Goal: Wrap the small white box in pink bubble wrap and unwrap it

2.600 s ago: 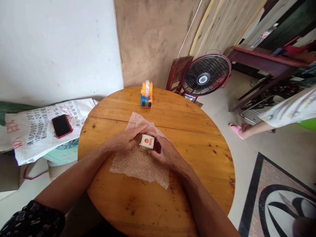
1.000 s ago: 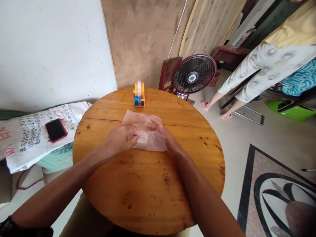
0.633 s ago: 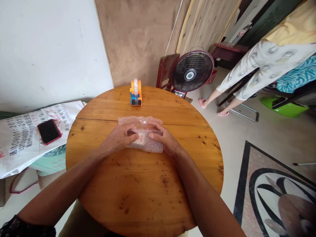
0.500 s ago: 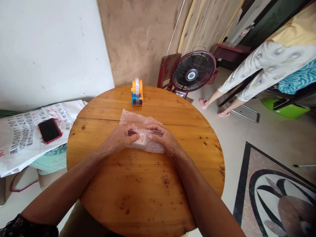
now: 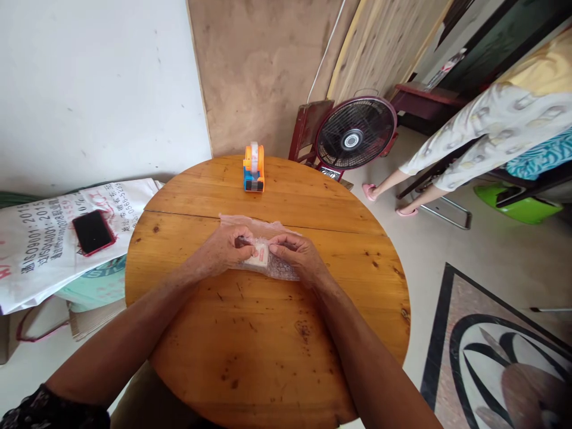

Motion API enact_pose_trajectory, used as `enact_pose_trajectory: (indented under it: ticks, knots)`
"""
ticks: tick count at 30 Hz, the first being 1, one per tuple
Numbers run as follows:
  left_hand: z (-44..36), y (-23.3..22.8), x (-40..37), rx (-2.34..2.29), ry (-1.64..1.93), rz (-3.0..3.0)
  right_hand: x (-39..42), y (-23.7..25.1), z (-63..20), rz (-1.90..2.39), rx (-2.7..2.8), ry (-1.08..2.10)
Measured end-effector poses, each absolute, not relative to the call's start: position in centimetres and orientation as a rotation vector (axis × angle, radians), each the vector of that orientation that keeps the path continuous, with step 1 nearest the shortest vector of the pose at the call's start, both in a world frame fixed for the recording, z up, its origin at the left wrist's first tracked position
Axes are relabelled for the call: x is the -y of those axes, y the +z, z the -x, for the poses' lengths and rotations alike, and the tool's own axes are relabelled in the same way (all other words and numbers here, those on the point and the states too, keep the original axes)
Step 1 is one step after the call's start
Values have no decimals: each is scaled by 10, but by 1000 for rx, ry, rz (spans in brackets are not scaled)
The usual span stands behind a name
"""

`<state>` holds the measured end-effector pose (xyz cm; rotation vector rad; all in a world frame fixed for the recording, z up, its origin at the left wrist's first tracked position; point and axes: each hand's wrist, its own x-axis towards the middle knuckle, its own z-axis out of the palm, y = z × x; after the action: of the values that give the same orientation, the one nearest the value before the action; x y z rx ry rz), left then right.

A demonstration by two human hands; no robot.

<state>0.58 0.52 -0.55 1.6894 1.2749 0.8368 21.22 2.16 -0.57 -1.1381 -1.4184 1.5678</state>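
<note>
The small box (image 5: pixel 258 258) lay at the middle of the round wooden table (image 5: pixel 277 333), already folded inside the sheet of bubble wrap (image 5: pixel 279 268) — only its pale top showed through the plastic. The left hand (image 5: pixel 222 250) pressed the wrap down on the box's left side with curled fingers, and the right hand (image 5: pixel 298 256) pinched the wrap closed on the right. The wrapping looked mostly done; nothing yet held the bundle shut. The orange tape dispenser (image 5: pixel 254 167) stood untouched at the table's far edge — well apart from both hands.
</note>
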Motion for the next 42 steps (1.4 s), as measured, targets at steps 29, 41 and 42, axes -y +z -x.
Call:
enact_pose_trajectory:
  ticks: [29,41,42]
  knots:
    - [1,-5,-7,-1167,749,-1709,-22,-20,-214,1070,2034,680]
    - [0,8,-15,-1103,679,-1801,-11,-4,-212,758,2295,464]
    - [0,8,-15,-1093,692,-1791,-12,-5,-211,742,2301,445]
